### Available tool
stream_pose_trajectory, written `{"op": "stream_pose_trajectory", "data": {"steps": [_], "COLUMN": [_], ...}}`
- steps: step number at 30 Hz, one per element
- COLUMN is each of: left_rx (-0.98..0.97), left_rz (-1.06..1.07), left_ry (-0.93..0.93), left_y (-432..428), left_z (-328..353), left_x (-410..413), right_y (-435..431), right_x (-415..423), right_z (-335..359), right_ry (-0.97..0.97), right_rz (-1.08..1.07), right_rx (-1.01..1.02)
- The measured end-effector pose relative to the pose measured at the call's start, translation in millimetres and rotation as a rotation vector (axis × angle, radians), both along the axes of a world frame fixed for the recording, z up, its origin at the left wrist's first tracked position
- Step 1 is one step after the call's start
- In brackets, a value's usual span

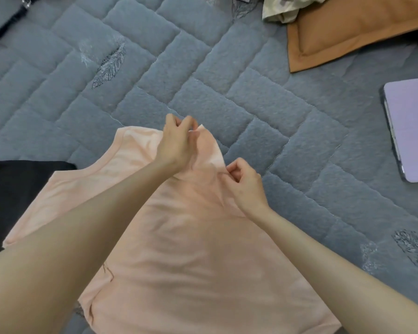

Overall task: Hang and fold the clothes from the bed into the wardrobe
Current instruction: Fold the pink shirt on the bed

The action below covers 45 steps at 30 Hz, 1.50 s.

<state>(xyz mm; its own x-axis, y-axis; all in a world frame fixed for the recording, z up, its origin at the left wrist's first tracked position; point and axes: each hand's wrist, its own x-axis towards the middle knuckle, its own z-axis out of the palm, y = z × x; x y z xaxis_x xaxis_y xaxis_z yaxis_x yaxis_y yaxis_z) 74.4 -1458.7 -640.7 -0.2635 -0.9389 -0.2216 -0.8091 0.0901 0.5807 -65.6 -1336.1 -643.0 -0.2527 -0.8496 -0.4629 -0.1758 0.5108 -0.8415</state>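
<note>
Head view: one wide look down onto the bed.
Shirt (191,249): pale peach knit, soft and lightly creased, lying flat on the quilt (203,68) from centre frame to 6 o'clock.
Long axis: runs about 6 to 12 o'clock, the wide end nearest the person.
Flap (210,150): a narrow edge of the shirt lifted off the quilt at the far right corner, slanting from 11 to 5 o'clock between the two hands.
Left hand (176,145): fingers curled, pinching the far tip of the flap; the arm crosses the shirt from 8 o'clock.
Right hand (245,186): fingers curled, pinching the near end of the flap, at 4 o'clock from the left hand.
Deciding relation: the body of the shirt lies at 7 o'clock from both hands, so any fold inward likely travels that way; the right hand is nearer the person.
Quilt: grey-blue, nubbly, stitched in brick-like blocks with feather motifs.
Black cloth (22,189): matte, at 9 o'clock, beside the shirt.
Pillow (348,32): orange, flanged, at 1 o'clock.
Tablet case (413,131): lilac, smooth, rectangular, at 3 o'clock.
</note>
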Motion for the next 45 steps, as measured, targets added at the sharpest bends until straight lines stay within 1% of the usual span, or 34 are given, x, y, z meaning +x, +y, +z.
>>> {"op": "stream_pose_trajectory", "data": {"steps": [2,4,7,9,12,15,18,20,23,25,26,27,29,32,35,37,38,40,42,44,45], "left_rx": [-0.015,0.018,0.219,0.292,0.306,0.251,0.213,0.180,0.201,0.271,0.301,0.315,0.280,0.143,-0.026,-0.094,-0.096,-0.004,0.101,0.144,0.139], "left_rz": [-0.009,0.048,0.253,0.323,0.365,0.400,0.446,0.464,0.501,0.561,0.589,0.610,0.627,0.588,0.549,0.546,0.535,0.508,0.531,0.591,0.611], "left_ry": [0.060,0.150,0.383,0.482,0.518,0.560,0.597,0.537,0.354,0.261,0.232,0.212,0.171,0.088,-0.095,-0.209,-0.260,-0.341,-0.347,-0.330,-0.346], "left_y": [-16.6,-33.4,-53.2,-59.7,-56.4,-39.6,-10.5,15.5,60.1,86.4,96.4,104.3,114.3,124.4,128.0,123.5,120.0,113.3,107.8,102.5,100.9], "left_z": [14.1,23.9,27.4,26.3,24.6,25.1,25.1,19.3,0.9,-12.0,-17.4,-21.6,-24.3,-18.1,-10.5,-6.8,-7.9,-11.5,-17.8,-24.8,-27.9], "left_x": [-19.9,-42.7,-74.3,-88.6,-90.2,-68.6,-31.6,1.9,55.7,83.8,94.5,104.1,120.5,148.2,181.8,209.2,224.0,250.0,268.9,279.8,281.8], "right_y": [-11.0,-24.5,-42.6,-49.4,-48.8,-38.8,-20.1,-4.9,9.5,11.4,10.8,9.4,2.2,-20.4,-51.2,-71.3,-82.1,-103.3,-121.7,-135.1,-139.5], "right_x": [-18.0,-38.3,-63.9,-72.3,-69.8,-55.1,-33.0,-18.8,-1.6,9.2,14.7,20.6,34.5,64.7,97.7,118.6,128.1,144.8,160.0,172.2,176.3], "right_z": [9.3,17.2,24.0,24.0,20.7,15.7,6.8,-3.2,-19.6,-25.3,-25.6,-24.7,-19.1,-15.0,-15.0,-17.7,-20.4,-28.5,-37.1,-41.4,-42.6], "right_ry": [0.076,0.187,0.313,0.349,0.371,0.359,0.368,0.364,0.396,0.496,0.556,0.594,0.588,0.535,0.585,0.574,0.572,0.590,0.598,0.559,0.525], "right_rz": [-0.065,-0.087,-0.064,-0.042,-0.012,0.050,0.264,0.419,0.637,0.807,0.854,0.855,0.793,0.766,0.817,0.837,0.847,0.879,0.895,0.816,0.761], "right_rx": [-0.046,-0.075,-0.075,-0.068,-0.077,-0.149,-0.226,-0.211,-0.102,-0.052,-0.026,-0.005,-0.030,-0.197,-0.221,-0.219,-0.208,-0.145,-0.053,0.083,0.112]}}
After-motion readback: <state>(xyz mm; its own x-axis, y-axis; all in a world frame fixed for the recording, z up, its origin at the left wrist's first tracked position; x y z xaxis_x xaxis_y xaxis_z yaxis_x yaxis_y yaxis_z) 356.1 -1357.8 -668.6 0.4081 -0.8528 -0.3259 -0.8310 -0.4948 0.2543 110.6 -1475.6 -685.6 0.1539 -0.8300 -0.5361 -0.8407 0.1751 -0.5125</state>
